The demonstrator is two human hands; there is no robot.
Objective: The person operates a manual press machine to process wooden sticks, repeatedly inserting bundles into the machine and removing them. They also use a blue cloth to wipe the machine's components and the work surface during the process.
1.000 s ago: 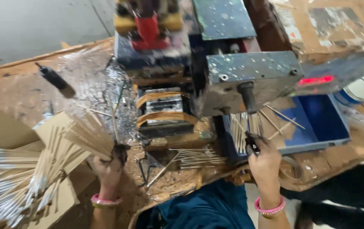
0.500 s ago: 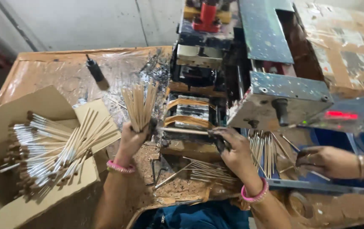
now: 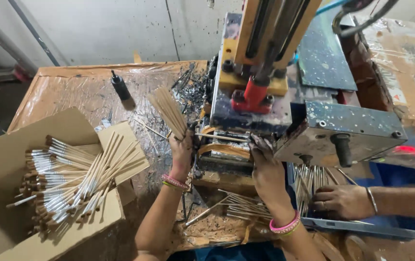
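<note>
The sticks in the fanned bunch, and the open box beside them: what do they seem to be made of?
The sticks, gripped by the left hand, look like bare, unpainted wood: pale tan, matte, thin and straight. The open box looks like plain brown corrugated cardboard, dull, with folded flaps. The brushes lying in it seem to have similar wooden handles with shiny, probably metal, collars.

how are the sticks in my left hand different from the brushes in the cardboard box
The bundle of sticks is gripped in your left hand and stands up as a tight fan; the brushes lie loose and crisscrossed in the cardboard box. The sticks look bare and plain tan along their visible length; the brushes carry silvery metal collars and darker tips. The hand-held bundle is far smaller than the boxed heap. Both are thin, pale wooden rods.
</note>
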